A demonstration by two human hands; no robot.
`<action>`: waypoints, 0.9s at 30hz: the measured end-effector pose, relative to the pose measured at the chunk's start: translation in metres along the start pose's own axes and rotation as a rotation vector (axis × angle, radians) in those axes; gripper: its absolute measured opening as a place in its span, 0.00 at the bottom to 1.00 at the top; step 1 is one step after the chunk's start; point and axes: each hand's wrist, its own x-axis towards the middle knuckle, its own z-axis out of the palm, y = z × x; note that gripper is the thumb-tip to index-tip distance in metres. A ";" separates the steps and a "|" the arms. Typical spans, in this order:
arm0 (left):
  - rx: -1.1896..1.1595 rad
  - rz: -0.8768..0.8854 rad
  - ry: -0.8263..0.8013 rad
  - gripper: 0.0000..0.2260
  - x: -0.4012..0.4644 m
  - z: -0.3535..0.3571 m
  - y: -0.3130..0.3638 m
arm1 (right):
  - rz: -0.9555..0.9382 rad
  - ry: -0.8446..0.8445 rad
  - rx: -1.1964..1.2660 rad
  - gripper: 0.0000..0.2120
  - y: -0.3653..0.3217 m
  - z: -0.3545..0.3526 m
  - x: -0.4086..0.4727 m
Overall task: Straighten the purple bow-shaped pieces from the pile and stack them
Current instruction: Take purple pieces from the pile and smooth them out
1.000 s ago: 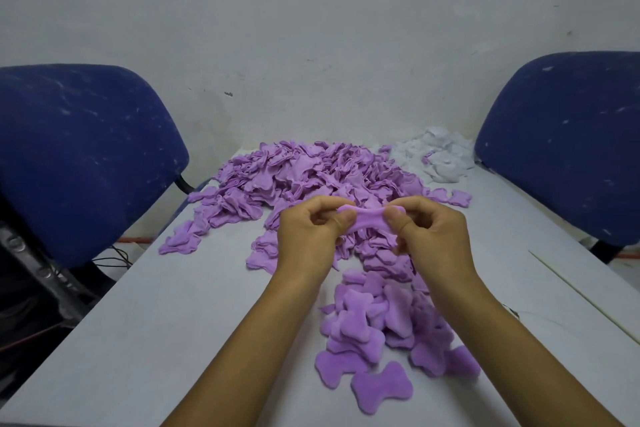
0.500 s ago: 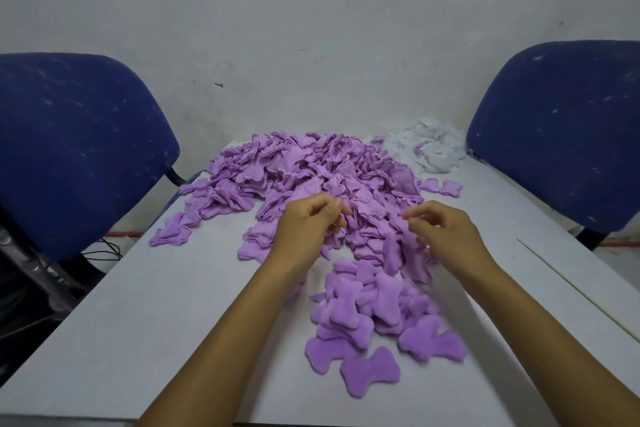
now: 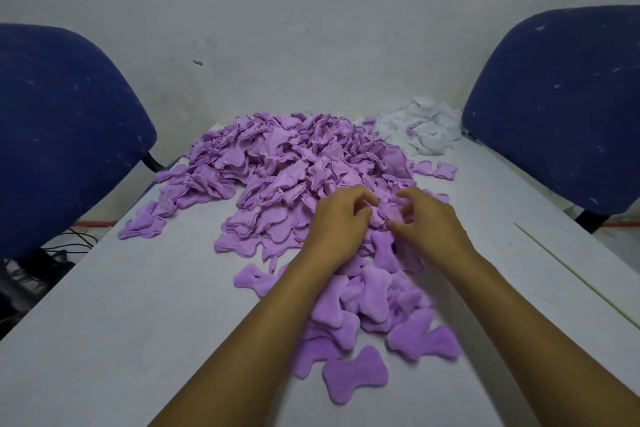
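Observation:
A big pile of crumpled purple bow-shaped pieces (image 3: 277,163) covers the far middle of the white table (image 3: 138,322). Closer to me lies a loose heap of flattened purple pieces (image 3: 374,302), with one flat bow (image 3: 353,378) at its front. Both hands are at the pile's near edge. My left hand (image 3: 337,222) has its fingers curled and pinches a purple piece (image 3: 382,210) there. My right hand (image 3: 427,222) hovers beside it with thumb and forefinger curved and apart, touching the same spot. My hands hide the piece's shape.
A small heap of white pieces (image 3: 422,132) sits at the back right. A blue chair back stands on each side, one at the left (image 3: 62,135) and one at the right (image 3: 561,104). A thin seam (image 3: 571,274) crosses the table's right part.
One second ago both hands stretched a piece in the air. My right hand then laid it on the near heap. Both hands have since moved forward onto the pile's edge.

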 end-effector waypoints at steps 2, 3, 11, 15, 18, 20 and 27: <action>0.017 0.017 -0.005 0.10 0.002 0.001 -0.001 | -0.009 0.064 0.022 0.22 0.000 0.001 -0.001; 0.025 0.021 -0.010 0.12 0.003 0.000 -0.001 | -0.034 0.113 0.040 0.21 0.001 0.000 -0.002; 0.031 0.000 -0.052 0.16 -0.004 -0.007 0.004 | -0.105 -0.065 0.183 0.32 0.000 0.000 -0.004; -0.077 -0.033 -0.028 0.12 -0.006 -0.012 0.011 | -0.206 0.132 0.316 0.30 -0.008 -0.011 -0.007; -0.308 -0.118 -0.057 0.12 -0.007 -0.022 0.015 | -0.358 0.137 0.449 0.32 -0.025 -0.022 -0.014; -0.389 -0.102 -0.055 0.05 -0.010 -0.027 0.017 | -0.446 0.116 0.444 0.31 -0.033 -0.022 -0.021; -0.681 -0.075 0.129 0.06 -0.025 -0.059 0.022 | -0.199 -0.047 0.940 0.09 -0.055 -0.012 -0.034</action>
